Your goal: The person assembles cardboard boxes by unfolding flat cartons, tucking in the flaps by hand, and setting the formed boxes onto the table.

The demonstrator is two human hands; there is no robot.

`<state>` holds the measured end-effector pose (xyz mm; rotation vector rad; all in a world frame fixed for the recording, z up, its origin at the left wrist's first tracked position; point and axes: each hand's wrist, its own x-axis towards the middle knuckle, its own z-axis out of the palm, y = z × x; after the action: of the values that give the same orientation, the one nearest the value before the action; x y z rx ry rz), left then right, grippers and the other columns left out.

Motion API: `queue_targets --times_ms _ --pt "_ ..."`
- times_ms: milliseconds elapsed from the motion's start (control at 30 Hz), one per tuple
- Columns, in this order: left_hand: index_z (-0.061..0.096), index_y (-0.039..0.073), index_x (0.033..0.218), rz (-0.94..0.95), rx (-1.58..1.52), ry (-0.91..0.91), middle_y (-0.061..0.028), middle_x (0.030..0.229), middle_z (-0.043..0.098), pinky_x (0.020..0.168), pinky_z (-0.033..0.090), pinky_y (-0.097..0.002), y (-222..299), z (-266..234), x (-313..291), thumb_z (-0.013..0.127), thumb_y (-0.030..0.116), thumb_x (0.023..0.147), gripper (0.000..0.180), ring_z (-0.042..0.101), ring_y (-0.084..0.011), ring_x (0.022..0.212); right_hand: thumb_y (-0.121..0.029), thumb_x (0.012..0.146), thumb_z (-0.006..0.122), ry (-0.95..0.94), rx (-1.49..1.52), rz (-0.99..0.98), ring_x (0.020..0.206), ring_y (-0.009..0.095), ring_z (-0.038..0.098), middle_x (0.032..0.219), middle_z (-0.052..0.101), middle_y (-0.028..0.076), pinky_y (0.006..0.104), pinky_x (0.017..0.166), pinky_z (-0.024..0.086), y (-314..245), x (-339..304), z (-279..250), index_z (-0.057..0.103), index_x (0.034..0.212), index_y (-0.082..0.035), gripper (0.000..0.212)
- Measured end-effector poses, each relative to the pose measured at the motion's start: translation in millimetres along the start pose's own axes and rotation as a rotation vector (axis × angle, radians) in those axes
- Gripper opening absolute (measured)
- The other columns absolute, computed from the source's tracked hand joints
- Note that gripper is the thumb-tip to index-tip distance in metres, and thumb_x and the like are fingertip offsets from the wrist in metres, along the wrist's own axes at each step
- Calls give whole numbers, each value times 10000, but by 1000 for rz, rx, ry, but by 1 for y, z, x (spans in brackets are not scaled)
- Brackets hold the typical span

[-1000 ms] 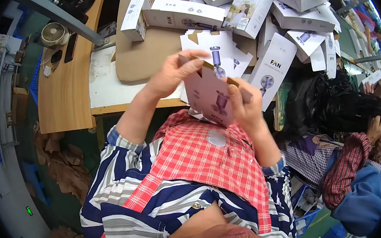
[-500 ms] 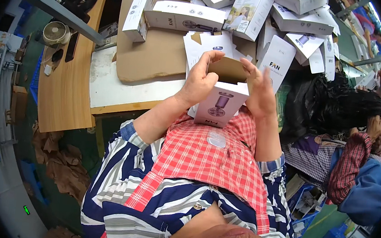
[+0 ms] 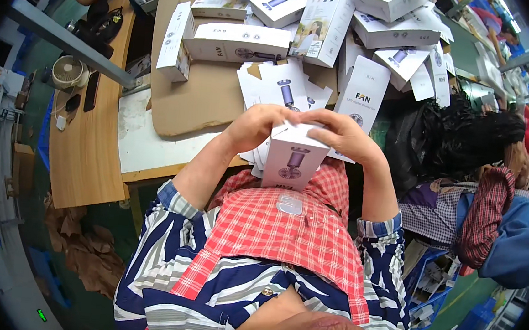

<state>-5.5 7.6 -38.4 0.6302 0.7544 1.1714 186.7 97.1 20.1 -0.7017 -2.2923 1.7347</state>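
Observation:
A white carton (image 3: 294,161) with a purple handheld fan printed on it stands on end against my red checked apron. Its top flap lies folded over the opening. My left hand (image 3: 256,126) grips the top far-left edge, fingers bent over it. My right hand (image 3: 347,137) curls round the top from the right, thumb on the flap and fingertips meeting those of my left hand. Just beyond my hands lie flat unfolded cartons (image 3: 284,82). A closed carton (image 3: 364,95) leans beside them on the right.
More fan cartons (image 3: 240,42) are piled on a brown cardboard sheet (image 3: 188,105) on the table. To the left stand a small desk fan (image 3: 70,72) and a phone (image 3: 92,91) on a wooden bench (image 3: 82,161). A co-worker's sleeve (image 3: 487,209) is close on the right, near a black bag (image 3: 455,141).
The carton's raised top flap is now down over the opening. My hands have come together on top of it, and the view has shifted slightly.

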Motion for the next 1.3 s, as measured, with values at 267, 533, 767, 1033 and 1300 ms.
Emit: queue_targets --times_ms 267,533,767,1033,1300 --pt "581 -5 1034 199 472 -61 -117 1183 503 891 368 -290 17 -14 -10 421 37 775 307 449 -184 1109 -219 726 655 -159 -127 -136 986 234 536 1167 516 119 309 773 462 -6 13 -10 431 1242 -73 581" --pt "434 26 1184 430 55 806 -54 1140 457 892 350 -351 3 -122 -22 445 121 842 355 428 -175 1072 -223 884 446 570 929 -311 883 176 560 976 569 121 317 801 454 -28 24 -67 430 1151 49 382" --pt "438 -8 1156 115 360 684 -87 1052 496 839 378 -286 -14 -104 26 411 139 811 376 483 -169 955 -260 761 576 397 -514 166 830 369 556 884 572 209 418 753 444 71 61 22 582 913 32 329" --pt "268 -68 1269 285 867 763 -188 1181 460 926 343 -357 -34 -77 59 494 171 811 563 454 -296 1086 -264 744 619 595 -338 -40 1022 376 471 1087 496 241 407 886 379 80 93 48 495 1039 63 457" --pt "343 38 1232 98 776 734 -148 1096 515 815 433 -386 -46 -114 72 559 247 791 534 535 -258 938 -356 794 528 532 -482 209 1057 367 477 1107 497 275 425 871 393 93 97 23 494 1086 38 492"
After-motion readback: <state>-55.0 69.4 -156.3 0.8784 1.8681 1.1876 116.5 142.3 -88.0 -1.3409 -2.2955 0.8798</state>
